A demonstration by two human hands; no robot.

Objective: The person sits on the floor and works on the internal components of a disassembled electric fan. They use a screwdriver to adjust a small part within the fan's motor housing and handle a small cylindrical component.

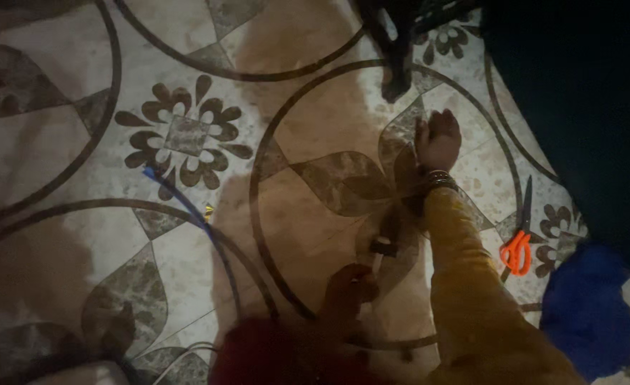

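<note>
My right hand reaches forward over the patterned floor, fingers curled into a fist, with nothing visible in it. Bangles circle the wrist above a mustard sleeve. My left hand lies closer to me in deep shadow. It is closed around a small pale stick-like object whose far end meets a small dark piece on the floor. What the object is cannot be made out in the dim light.
Orange-handled scissors lie on the floor right of my arm. A blue cloth sits at the lower right, dark fabric above it. A blue cable crosses the left floor. A dark object stands at the top.
</note>
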